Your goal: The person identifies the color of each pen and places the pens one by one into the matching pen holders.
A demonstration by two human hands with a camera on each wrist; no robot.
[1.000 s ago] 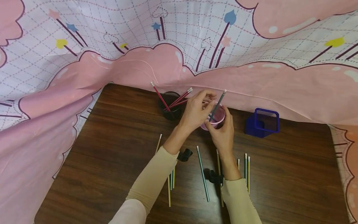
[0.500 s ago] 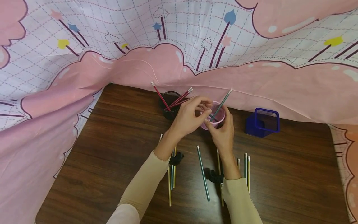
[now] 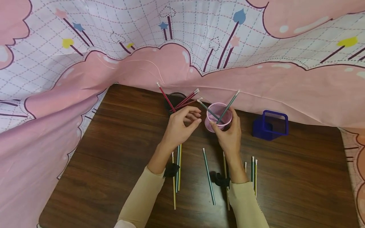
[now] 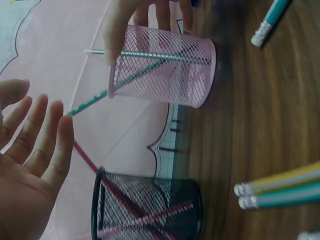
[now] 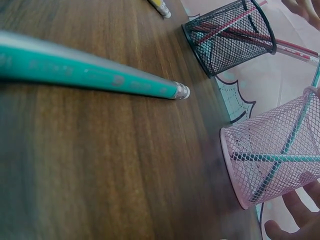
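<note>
My right hand (image 3: 231, 137) holds a pink mesh pencil cup (image 3: 210, 126) by its side, thumb at the near rim and fingers round the right. Two green pencils (image 3: 232, 100) lean crosswise inside the cup; in the left wrist view their lower ends show through the pink mesh (image 4: 195, 85). My left hand (image 3: 179, 126) hovers left of the pink cup, fingers loosely bent, holding nothing. Behind that hand stands a black mesh cup (image 4: 195, 205) with several red pencils (image 3: 166, 96) in it.
A blue square mesh holder (image 3: 263, 129) stands at the right. On the wooden table (image 3: 122, 142) lie a lone green pencil (image 3: 209, 177), gold and green pencils (image 3: 179, 167) under the left wrist, and several more (image 3: 252, 172) by the right forearm. A patterned cloth (image 3: 137, 69) hangs behind.
My left hand has drawn away from the pink cup, leftward and nearer. The upright green pencil has tipped to the right, and the second green pencil is now uncovered. My right hand keeps its hold.
</note>
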